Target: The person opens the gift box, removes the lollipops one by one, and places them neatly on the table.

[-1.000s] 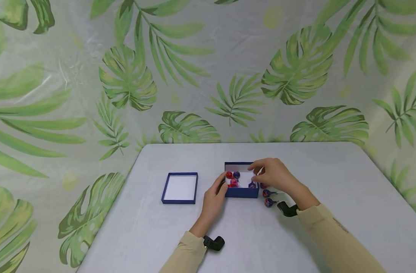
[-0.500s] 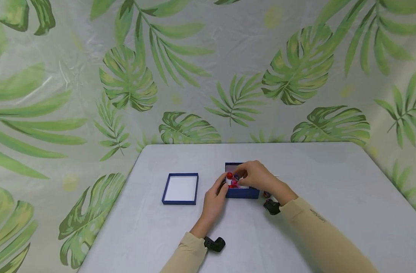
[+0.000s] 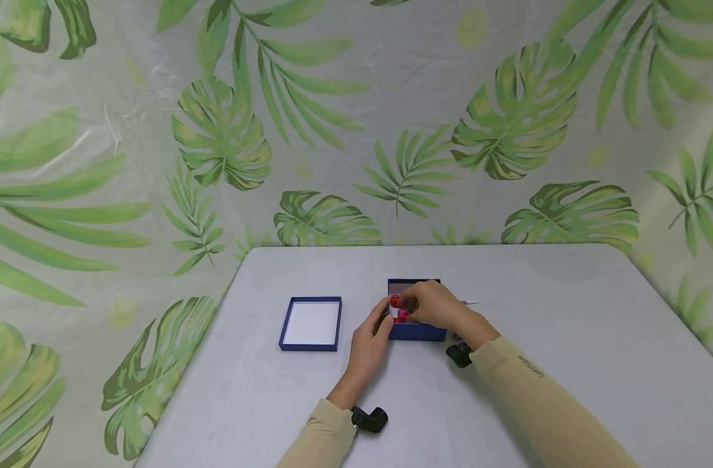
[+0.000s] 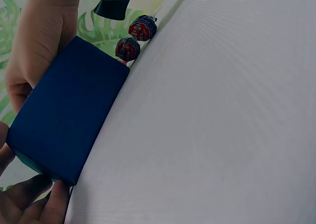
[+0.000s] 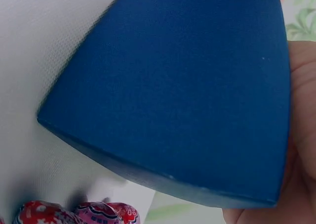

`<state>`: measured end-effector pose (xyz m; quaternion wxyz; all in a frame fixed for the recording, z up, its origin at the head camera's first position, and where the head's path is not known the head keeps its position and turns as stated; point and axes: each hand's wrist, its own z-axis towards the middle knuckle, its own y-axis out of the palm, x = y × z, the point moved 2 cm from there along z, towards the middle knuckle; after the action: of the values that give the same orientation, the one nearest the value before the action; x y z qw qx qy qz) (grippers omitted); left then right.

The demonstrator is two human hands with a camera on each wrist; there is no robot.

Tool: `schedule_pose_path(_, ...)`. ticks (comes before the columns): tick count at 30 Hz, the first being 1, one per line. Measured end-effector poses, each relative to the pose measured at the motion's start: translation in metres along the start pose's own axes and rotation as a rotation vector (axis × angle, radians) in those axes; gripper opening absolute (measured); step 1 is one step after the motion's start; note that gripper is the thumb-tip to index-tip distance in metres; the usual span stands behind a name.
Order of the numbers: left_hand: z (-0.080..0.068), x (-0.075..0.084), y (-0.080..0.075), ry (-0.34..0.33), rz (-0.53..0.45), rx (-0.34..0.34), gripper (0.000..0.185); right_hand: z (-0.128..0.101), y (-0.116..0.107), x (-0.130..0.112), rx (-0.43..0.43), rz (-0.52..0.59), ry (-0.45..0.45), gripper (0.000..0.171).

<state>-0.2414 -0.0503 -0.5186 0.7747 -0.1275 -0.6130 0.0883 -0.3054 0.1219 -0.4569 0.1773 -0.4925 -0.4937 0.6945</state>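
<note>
From my head, my right hand point(image 3: 435, 309) has slid over into the blue box point(image 3: 417, 331), fingers curled among the lollipops point(image 3: 396, 303); I cannot tell if it pinches one. My left hand point(image 3: 372, 335) holds the box's near corner. The lid point(image 3: 311, 323) lies beyond my left hand on the worktop point(image 3: 567, 338).

By my left wrist, two loose lollipops point(image 4: 135, 38) wait past the box point(image 4: 69, 115).

By my right wrist, the box wall point(image 5: 187, 95) blocks most of the view, with wrapped lollipops point(image 5: 94, 213) below.
</note>
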Motion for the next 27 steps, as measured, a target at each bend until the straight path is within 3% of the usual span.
schedule_pose_path(16,0.0003,-0.0027,0.0002,0.005,0.004,0.003,0.044,0.0049,0.0007,-0.0048,-0.057,-0.092,0.005,0.024)
schedule_pose_path(27,-0.0006,-0.0012,0.0011,0.021,-0.002,0.011,0.044,0.0032,-0.0001,-0.0060,-0.055,-0.078,-0.005,0.020)
